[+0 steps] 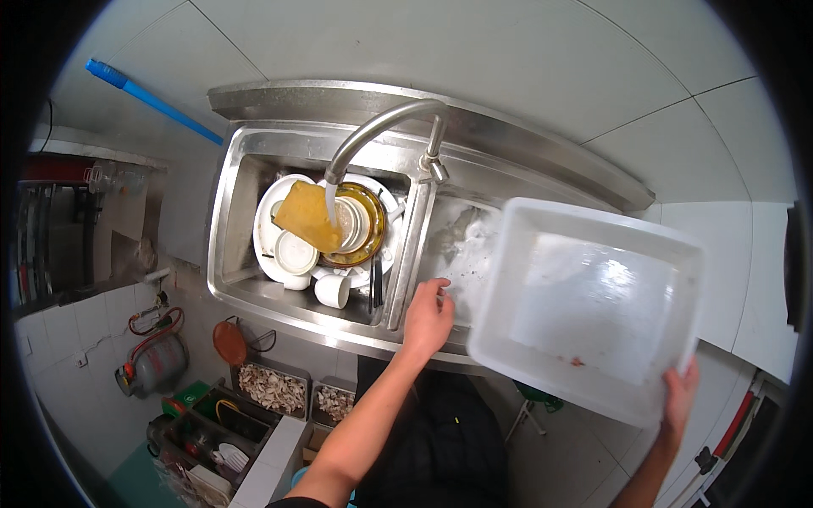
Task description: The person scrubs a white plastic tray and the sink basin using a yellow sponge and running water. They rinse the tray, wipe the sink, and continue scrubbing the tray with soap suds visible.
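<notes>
My right hand [681, 395] grips the lower right corner of a large white plastic tub [591, 301], which is tilted over the right sink basin [457, 273]. A small reddish scrap lies inside the tub. My left hand [430, 317] hovers at the front of that basin with bent fingers and nothing in it. Water runs from the steel faucet [381, 127] onto a yellow sponge or cloth [307, 216] and stacked white bowls [353, 222] in the left basin. Beneath these are an amber glass plate [376, 203] and white plates; a white cup [332, 291] and black chopsticks [377, 286] lie beside them.
A steel divider [409, 254] separates the basins. A blue pole [165, 108] leans at the upper left. Below left are trays of pale sliced food [270, 386], a gas cylinder [154, 365] and a dark divided crate [216, 432]. A green stool [537, 395] stands below the tub.
</notes>
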A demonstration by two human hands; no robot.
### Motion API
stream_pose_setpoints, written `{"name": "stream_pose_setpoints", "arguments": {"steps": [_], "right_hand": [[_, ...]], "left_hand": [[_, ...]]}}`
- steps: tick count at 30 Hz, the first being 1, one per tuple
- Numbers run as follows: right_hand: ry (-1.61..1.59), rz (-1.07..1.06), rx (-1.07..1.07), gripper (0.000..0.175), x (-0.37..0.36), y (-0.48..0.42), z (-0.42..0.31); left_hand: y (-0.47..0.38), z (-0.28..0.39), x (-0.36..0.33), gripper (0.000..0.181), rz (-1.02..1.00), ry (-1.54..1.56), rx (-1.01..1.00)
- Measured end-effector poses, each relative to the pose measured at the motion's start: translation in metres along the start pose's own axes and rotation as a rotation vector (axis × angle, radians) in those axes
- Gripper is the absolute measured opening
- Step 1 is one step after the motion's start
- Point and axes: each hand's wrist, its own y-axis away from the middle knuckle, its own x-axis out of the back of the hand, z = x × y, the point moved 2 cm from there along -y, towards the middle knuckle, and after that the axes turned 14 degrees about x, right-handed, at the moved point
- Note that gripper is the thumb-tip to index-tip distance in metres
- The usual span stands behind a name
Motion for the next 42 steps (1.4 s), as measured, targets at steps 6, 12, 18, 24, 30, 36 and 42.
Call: {"name": "stream_pose_setpoints", "arguments": {"steps": [6,12,18,24,30,36,42], "right_hand": [[-0.141,0.086,0.001,0.06,0.105,0.029,-0.009],[-0.023,0.215,0.019,0.063,0.129,0.067,-0.006],[0.051,0.305,-0.036,0.064,0.14,0.095,0.003],[-0.016,0.342,-0.086,0.071,0.139,0.111,0.009],[0.084,0.35,-0.074,0.071,0.134,0.117,0.011],[0.072,0.279,-0.066,0.069,0.123,0.117,0.001],[0.534,0.258,-0.193,0.045,0.101,0.112,-0.024]], "left_hand": [[-0.06,-0.001,-0.071,0.089,-0.068,-0.663,0.126],[-0.116,0.014,-0.154,0.093,-0.059,-0.982,-0.135],[-0.146,-0.04,-0.188,0.053,-0.357,-1.393,-0.214],[-0.136,-0.072,-0.144,0.057,-0.316,-1.686,-0.3],[-0.143,-0.039,-0.141,0.048,-0.423,-1.661,-0.403],[-0.134,-0.052,-0.19,0.057,-0.38,-1.38,-0.305],[-0.149,-0.05,-0.176,0.061,-0.445,-1.117,-0.314]]}}
